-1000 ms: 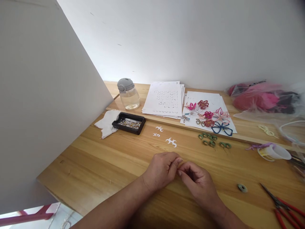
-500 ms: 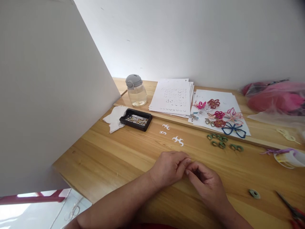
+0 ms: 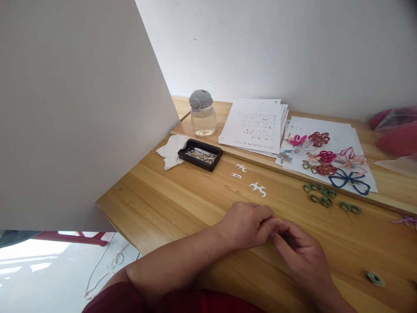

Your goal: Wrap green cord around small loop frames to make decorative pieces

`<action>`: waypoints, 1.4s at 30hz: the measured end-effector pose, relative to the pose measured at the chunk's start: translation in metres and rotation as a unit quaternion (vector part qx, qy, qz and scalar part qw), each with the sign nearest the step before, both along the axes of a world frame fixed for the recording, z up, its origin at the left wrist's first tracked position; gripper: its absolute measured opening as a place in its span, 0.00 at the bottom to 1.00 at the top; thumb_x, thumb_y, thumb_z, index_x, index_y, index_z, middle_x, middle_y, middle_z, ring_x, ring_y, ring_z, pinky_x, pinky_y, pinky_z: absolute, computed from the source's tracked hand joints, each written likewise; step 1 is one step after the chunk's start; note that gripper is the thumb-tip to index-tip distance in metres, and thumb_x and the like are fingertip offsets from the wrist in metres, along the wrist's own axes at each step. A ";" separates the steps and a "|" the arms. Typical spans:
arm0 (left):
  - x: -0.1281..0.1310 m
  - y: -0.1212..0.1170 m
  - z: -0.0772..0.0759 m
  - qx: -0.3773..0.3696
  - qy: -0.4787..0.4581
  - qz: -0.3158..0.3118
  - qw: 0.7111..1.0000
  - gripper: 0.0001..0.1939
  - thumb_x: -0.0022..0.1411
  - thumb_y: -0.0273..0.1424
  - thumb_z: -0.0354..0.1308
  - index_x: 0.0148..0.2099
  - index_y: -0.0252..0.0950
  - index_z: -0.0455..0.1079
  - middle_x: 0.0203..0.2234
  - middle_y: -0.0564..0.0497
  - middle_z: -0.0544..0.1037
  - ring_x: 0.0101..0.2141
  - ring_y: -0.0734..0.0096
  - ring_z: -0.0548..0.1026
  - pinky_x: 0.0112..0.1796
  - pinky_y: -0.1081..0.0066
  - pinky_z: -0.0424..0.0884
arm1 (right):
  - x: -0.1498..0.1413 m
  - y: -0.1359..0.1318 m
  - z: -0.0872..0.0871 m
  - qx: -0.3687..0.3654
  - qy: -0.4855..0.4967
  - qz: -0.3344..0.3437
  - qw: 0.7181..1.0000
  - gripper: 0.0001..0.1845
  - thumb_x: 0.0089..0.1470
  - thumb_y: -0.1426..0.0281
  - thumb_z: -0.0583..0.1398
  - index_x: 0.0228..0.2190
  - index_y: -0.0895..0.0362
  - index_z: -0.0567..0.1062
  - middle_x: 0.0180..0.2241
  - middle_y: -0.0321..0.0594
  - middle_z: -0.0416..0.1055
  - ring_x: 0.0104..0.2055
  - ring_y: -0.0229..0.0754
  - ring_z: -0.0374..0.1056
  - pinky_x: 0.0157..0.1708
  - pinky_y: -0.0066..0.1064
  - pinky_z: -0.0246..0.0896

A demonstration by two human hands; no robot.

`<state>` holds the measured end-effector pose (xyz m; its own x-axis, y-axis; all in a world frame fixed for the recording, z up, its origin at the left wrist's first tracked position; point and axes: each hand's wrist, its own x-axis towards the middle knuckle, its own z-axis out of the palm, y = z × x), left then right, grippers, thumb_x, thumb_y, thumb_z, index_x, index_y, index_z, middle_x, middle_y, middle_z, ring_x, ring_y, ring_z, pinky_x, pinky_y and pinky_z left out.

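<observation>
My left hand [image 3: 249, 226] and my right hand [image 3: 302, 248] meet above the wooden table, fingertips touching. Both are closed in a pinch, and whatever lies between the fingers is hidden or too small to see. Just beyond them lie small white crescent-shaped paper cutouts [image 3: 258, 189]. Several green looped pieces [image 3: 325, 201] rest on the wood to the right. Nearer my right forearm is a small greenish roll [image 3: 374, 278].
A black tray [image 3: 213, 164] of beads sits beside a white tissue [image 3: 172, 152]. Behind stand a water bottle [image 3: 203, 119], stacked printed sheets [image 3: 254, 126] and colourful wire-like flowers [image 3: 325, 156] on paper. A grey panel [image 3: 81, 108] borders the left, and a plastic bag [image 3: 397, 139] lies far right.
The view has turned left, so things appear further right and the scissors and spool at the right have left the picture. My hands stay pinched together with little visible change.
</observation>
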<state>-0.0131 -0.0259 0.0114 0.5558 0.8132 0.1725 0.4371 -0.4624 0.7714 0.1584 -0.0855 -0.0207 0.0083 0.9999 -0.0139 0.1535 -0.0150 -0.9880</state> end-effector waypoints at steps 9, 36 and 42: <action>-0.001 0.003 0.005 -0.029 0.034 -0.007 0.999 0.20 0.73 0.45 0.55 0.40 0.35 0.78 0.34 0.47 0.84 0.35 0.67 0.81 0.37 0.71 0.72 | -0.003 0.000 0.004 0.001 0.014 -0.014 1.000 0.09 0.56 0.61 0.69 0.29 0.53 0.79 0.26 0.35 0.68 0.30 0.40 0.64 0.32 0.29 0.65; -0.001 0.000 -0.002 -0.002 -0.002 -0.004 1.000 0.20 0.73 0.45 0.54 0.38 0.34 0.77 0.32 0.46 0.83 0.32 0.69 0.78 0.34 0.72 0.69 | -0.003 -0.001 0.001 0.000 0.037 -0.010 0.999 0.09 0.58 0.61 0.68 0.32 0.52 0.81 0.28 0.35 0.71 0.33 0.40 0.66 0.36 0.29 0.65; -0.001 0.001 -0.002 -0.011 0.000 -0.017 1.000 0.20 0.74 0.43 0.52 0.39 0.34 0.77 0.33 0.47 0.83 0.34 0.69 0.79 0.35 0.72 0.69 | -0.002 0.000 0.000 0.010 0.014 0.003 1.000 0.11 0.59 0.60 0.67 0.29 0.53 0.78 0.27 0.36 0.69 0.32 0.41 0.67 0.38 0.31 0.68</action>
<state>-0.0145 -0.0250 0.0097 0.5834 0.7974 0.1544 0.4214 -0.4597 0.7818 0.1565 -0.0852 -0.0202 0.0031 1.0000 0.0059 0.1261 0.0054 -0.9920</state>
